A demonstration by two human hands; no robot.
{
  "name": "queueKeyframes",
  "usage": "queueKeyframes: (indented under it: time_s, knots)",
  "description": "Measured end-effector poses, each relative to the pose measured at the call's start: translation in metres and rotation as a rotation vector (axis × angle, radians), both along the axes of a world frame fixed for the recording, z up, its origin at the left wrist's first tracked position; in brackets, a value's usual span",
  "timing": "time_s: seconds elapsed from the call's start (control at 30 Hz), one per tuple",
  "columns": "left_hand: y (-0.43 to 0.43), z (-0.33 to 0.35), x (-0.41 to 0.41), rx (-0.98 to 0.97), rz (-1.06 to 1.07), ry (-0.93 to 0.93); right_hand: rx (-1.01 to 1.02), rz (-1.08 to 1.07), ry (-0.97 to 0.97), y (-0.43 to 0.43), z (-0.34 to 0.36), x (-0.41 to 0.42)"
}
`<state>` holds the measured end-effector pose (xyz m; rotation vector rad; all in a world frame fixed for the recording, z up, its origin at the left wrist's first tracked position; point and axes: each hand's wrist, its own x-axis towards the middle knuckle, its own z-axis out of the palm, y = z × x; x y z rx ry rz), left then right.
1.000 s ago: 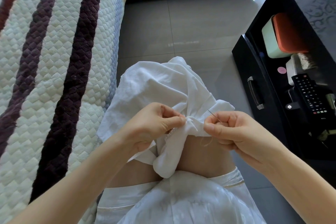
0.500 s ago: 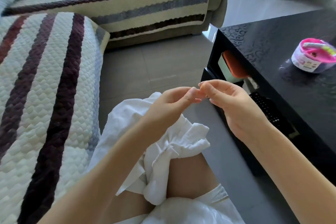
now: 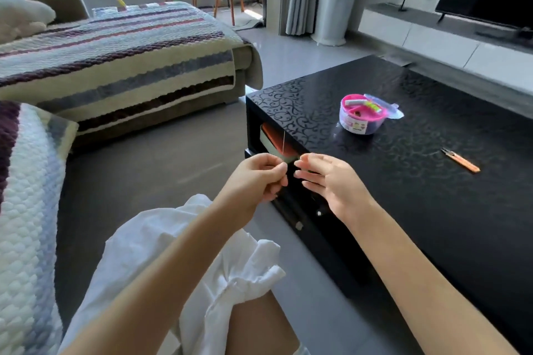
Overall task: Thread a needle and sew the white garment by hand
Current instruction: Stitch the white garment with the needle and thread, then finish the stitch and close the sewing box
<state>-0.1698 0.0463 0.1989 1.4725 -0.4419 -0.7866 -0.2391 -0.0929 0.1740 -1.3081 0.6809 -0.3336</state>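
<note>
Living room with a grey tile floor, a striped quilted sofa cover (image 3: pixel 115 46) across the upper left of the frame, and a glossy black coffee table (image 3: pixel 432 210) filling most of the right side. On the table, centre right, there's a round pink sewing box (image 3: pixel 362 114). Further right is a little pair of orange thread snips (image 3: pixel 461 160), well apart from the box. Both your hands are up in the middle of the frame, in front of the table's near corner. Your left hand (image 3: pixel 256 179) is pinching the needle (image 3: pixel 284 144) between thumb and forefinger, and the needle stands pretty much upright above your fingers. Your right hand (image 3: pixel 328 181) is just beside it, fingers straight and loosely spread, tips nearly meeting the left. Honestly can't tell if there's thread in it. The white garment (image 3: pixel 173 253) is bunched on your lap at the bottom centre, under your left forearm, with neither hand on it.
</note>
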Motion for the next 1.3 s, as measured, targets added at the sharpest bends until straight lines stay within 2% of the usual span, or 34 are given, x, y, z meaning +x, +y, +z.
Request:
queueKeyframes:
  time_s: [0.1,0.17,0.23,0.37,0.57,0.7,0.87,0.97,1.1,1.17,1.23,1.3]
  knots:
    - [-0.026,0.0,0.004,0.06,-0.044,-0.029,-0.381,-0.304,0.172,-0.076,-0.028,-0.015]
    - [-0.042,-0.002,0.005,0.089,-0.081,-0.042,-0.677,-0.396,0.448,-0.136,-0.045,-0.028]
    - [-0.058,-0.004,0.008,0.104,-0.098,-0.038,-0.862,-0.422,0.744,-0.193,-0.06,-0.044]
    - [-0.081,-0.014,0.014,0.111,-0.141,-0.006,-0.951,-0.374,1.152,-0.268,-0.085,-0.072]
    - [-0.109,-0.031,0.019,0.121,-0.196,0.059,-1.061,-0.26,1.336,-0.328,-0.094,-0.089]
    - [-0.122,-0.041,0.022,0.14,-0.216,0.077,-1.008,-0.163,1.354,-0.35,-0.1,-0.085]
    - [-0.13,-0.044,0.026,0.155,-0.202,0.085,-1.036,-0.242,1.371,-0.351,-0.102,-0.082]
    - [-0.131,-0.04,0.029,0.139,-0.19,0.095,-0.986,-0.179,1.408,-0.351,-0.1,-0.081]
    - [-0.125,-0.035,0.03,0.121,-0.165,0.106,-0.899,-0.246,1.304,-0.336,-0.09,-0.085]
    - [-0.118,-0.032,0.032,0.111,-0.163,0.1,-0.825,-0.343,1.153,-0.321,-0.082,-0.084]
    - [-0.11,-0.027,0.034,0.096,-0.153,0.082,-0.786,-0.467,0.859,-0.289,-0.069,-0.077]
    - [-0.1,-0.022,0.038,0.065,-0.134,0.076,-0.737,-0.405,0.527,-0.238,-0.052,-0.062]
